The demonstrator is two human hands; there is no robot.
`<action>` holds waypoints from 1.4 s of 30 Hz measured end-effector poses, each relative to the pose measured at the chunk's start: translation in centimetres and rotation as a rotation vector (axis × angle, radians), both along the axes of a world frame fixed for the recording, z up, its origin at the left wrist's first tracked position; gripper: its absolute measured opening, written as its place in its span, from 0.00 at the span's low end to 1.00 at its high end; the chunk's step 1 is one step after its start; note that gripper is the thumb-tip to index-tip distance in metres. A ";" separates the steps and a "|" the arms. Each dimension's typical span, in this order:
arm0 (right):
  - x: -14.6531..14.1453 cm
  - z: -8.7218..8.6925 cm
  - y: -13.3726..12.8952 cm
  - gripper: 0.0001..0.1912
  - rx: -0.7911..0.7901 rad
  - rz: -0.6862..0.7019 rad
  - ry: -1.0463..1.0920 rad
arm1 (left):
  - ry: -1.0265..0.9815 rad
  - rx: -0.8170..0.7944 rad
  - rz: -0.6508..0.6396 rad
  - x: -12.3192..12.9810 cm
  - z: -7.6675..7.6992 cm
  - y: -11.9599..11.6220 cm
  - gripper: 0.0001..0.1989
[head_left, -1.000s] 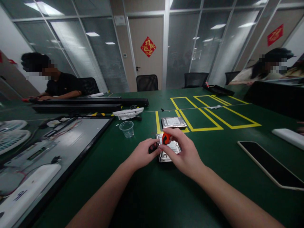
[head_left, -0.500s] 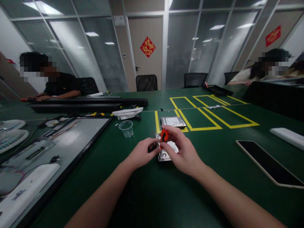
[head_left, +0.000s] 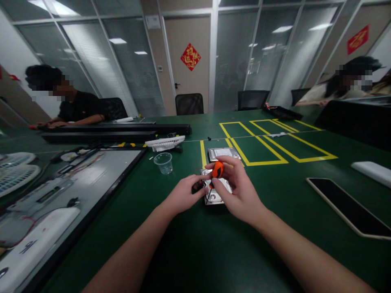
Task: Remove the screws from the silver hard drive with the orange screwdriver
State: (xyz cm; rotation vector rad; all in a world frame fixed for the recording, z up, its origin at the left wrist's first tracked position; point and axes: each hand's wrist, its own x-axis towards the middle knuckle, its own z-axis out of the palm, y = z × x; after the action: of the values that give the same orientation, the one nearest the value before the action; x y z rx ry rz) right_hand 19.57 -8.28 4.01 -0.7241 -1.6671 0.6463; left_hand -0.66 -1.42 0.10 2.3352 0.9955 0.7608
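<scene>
Round-handled screwdriver (head_left: 218,169) has shifted right over shiny metal drive (head_left: 216,198).

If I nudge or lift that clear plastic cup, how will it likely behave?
The clear plastic cup is probably light for its size, as its see-through walls look thin. A firm pinch would likely flex those walls. Pushed near the rim, it may tip rather than slide, since it narrows toward its base.
</scene>
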 end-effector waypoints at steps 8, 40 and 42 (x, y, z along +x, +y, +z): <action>0.1 -0.2 0.3 0.27 0.116 -0.192 -0.105 | 0.016 0.008 0.005 0.0 0.0 0.1 0.11; 0.0 0.4 -0.5 0.28 0.053 -0.081 -0.199 | -0.007 0.013 0.001 0.0 0.0 -0.1 0.12; 0.0 0.6 -0.5 0.28 0.090 -0.092 -0.216 | -0.015 0.005 -0.001 0.0 0.0 -0.1 0.13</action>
State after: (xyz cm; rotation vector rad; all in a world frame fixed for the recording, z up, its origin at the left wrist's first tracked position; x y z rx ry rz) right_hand 19.58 -8.79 4.56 -0.8232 -1.8354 0.4368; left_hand -0.66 -1.48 0.11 2.3305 0.9876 0.7797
